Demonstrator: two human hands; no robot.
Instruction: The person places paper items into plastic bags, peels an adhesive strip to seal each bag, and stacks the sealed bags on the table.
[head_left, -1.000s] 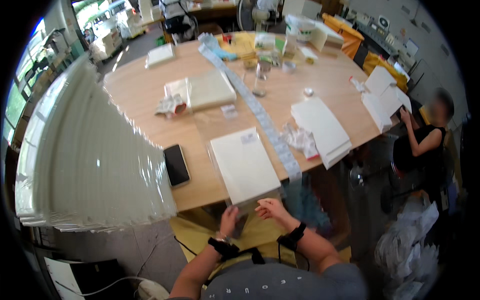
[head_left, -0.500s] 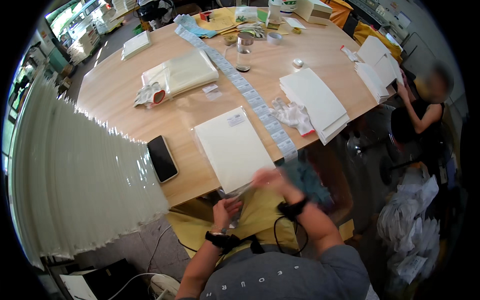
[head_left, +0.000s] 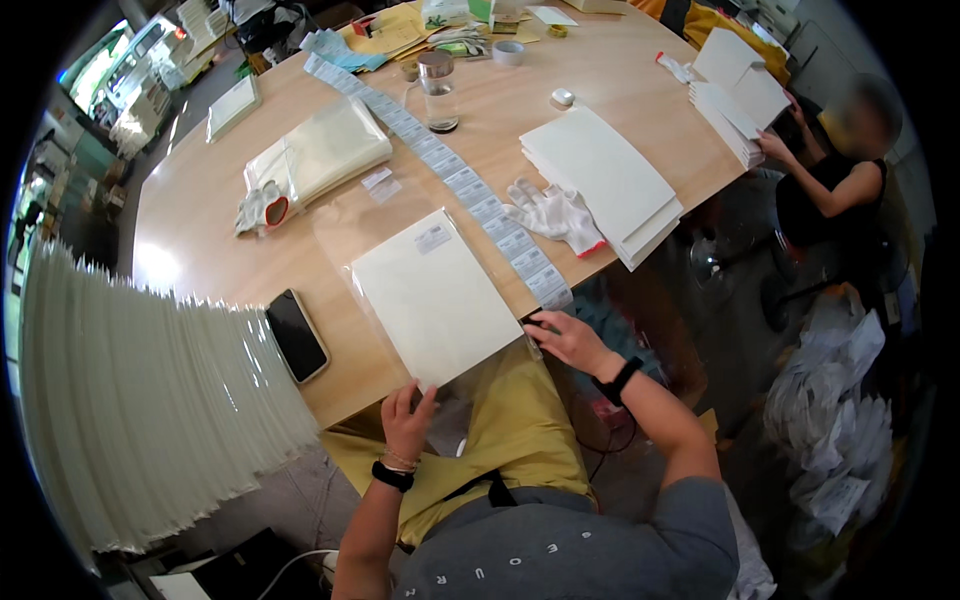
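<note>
A cream sheet in a clear plastic sleeve, with a small label near its far edge, lies at the table's near edge in front of me. My left hand is at its near left corner, fingers apart and the tips touching the sleeve's edge. At the near right corner, my right hand has thumb and fingers closed on the sleeve's clear edge. A strip of printed labels runs diagonally across the table, its near end just beyond my right hand.
A tall stack of plastic-sleeved sheets stands left, beside a phone. White sheets, white gloves, a stack of clear sleeves and a glass jug lie farther off. A person handles white sheets at right.
My hands have moved apart: the left to the sleeve's near left corner, the right to its near right corner. The view has shifted slightly.
</note>
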